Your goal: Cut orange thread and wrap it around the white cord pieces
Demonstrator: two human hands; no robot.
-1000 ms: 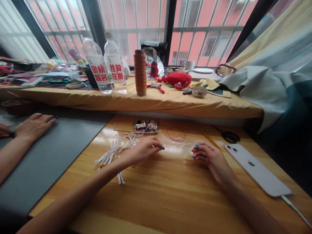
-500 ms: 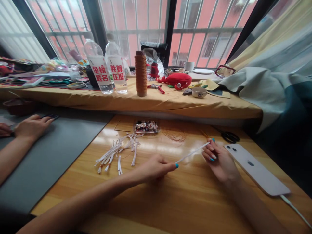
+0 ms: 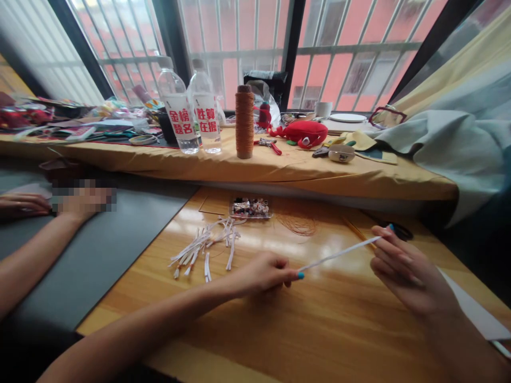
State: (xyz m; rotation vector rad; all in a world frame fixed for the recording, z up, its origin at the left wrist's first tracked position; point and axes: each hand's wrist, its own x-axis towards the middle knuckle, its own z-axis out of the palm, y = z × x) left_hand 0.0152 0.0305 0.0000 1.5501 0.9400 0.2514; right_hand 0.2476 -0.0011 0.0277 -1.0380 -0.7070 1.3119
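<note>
A narrow white strip (image 3: pixel 339 254) is stretched taut above the wooden table (image 3: pixel 255 330), running up from left to right. My left hand (image 3: pixel 267 274) pinches its lower end between thumb and fingers. The upper end is pinched by my right hand (image 3: pixel 411 271), which is raised at the right with its fingers curled. Beyond my left hand lies a loose bundle of white strips (image 3: pixel 191 247), some bound with orange thread near their ends. Two short strips (image 3: pixel 207 267) lie closer to my left forearm. A clear box of beads (image 3: pixel 251 208) stands behind them.
Thin brown cord (image 3: pixel 297 223) lies coiled by the box. Black scissors (image 3: pixel 401 230) and a white phone (image 3: pixel 475 306) are partly hidden by my right hand. On the ledge stand two bottles (image 3: pixel 207 117) and an orange thread spool (image 3: pixel 245 125). Another person's hand (image 3: pixel 85 199) rests at left.
My right hand has moved right and away from my left hand, so a longer stretch of the white strip shows between them. The whole view has shifted slightly.
</note>
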